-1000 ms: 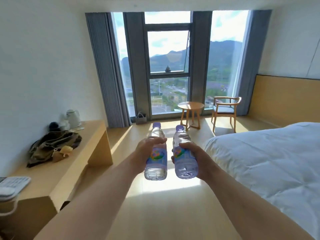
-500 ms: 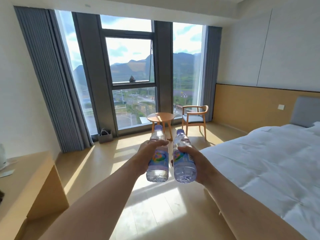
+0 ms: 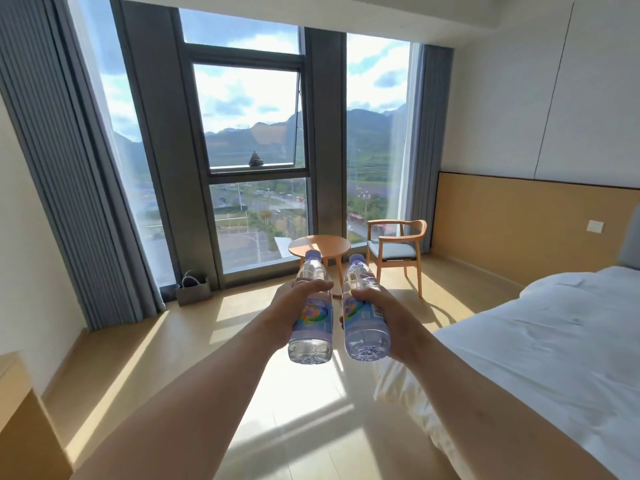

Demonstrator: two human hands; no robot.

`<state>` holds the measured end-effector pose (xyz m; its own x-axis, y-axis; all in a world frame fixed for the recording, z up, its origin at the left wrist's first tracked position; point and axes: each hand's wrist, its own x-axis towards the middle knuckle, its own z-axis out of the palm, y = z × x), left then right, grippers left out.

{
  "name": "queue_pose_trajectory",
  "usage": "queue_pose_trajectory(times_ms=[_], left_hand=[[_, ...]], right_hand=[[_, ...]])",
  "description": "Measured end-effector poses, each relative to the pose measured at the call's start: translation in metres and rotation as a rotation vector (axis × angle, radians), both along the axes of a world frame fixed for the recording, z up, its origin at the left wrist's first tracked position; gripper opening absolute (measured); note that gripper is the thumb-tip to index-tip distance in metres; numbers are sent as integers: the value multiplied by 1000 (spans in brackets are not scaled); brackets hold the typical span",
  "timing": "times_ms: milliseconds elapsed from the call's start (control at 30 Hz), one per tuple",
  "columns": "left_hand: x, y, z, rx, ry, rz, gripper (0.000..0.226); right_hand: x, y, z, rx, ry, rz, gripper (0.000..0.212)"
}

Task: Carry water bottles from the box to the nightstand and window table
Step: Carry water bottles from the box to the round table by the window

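You are holding two water bottles in front of you, one in each hand, with both arms stretched forward. Your left hand (image 3: pixel 289 315) is gripping the left bottle (image 3: pixel 310 311) around its label, the thumb lying across the front and the fingers curled behind it. Your right hand (image 3: pixel 389 318) is gripping the right bottle (image 3: pixel 364 311) in the same way, the thumb on top and the fingers wrapped around the far side. Both bottles are standing nearly upright, their purple caps pointing toward 12 o'clock and leaning a little away from you. The two bottles are just beside each other, with a narrow gap between them.

The round wooden table (image 3: pixel 319 245) is standing straight ahead at 12 o'clock, near the window (image 3: pixel 249 140), and the caps of the bottles are covering its front edge in the picture. A wooden chair (image 3: pixel 396 249) with a grey seat is standing just beside the table, at about 1 o'clock. The bed (image 3: pixel 554 341) with white covers is lying at 3 o'clock, close to your right arm. A small grey bag (image 3: pixel 193 289) is sitting on the floor at 11 o'clock, under the window and near the grey curtain (image 3: pixel 69 188). Sunlight is falling on the wooden floor (image 3: pixel 194 344) below your arms. The corner of a wooden desk (image 3: pixel 20 420) is showing at 8 o'clock.
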<state>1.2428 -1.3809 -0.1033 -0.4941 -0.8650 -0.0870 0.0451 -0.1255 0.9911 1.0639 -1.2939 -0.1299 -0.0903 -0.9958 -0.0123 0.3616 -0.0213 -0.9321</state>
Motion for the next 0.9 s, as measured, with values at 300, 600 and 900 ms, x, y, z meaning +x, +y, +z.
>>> queue_pose_trajectory(times_ms=[300, 600, 900], left_hand=[[-78, -199, 13, 21, -29, 45, 71], [-132, -412, -15, 31, -68, 25, 62], [-185, -654, 8, 16, -91, -35, 74]], right_hand=[[-82, -205, 17, 72, -11, 2, 64], [-130, -418, -10, 67, 15, -34, 64], [-182, -649, 4, 118, -22, -72, 57]])
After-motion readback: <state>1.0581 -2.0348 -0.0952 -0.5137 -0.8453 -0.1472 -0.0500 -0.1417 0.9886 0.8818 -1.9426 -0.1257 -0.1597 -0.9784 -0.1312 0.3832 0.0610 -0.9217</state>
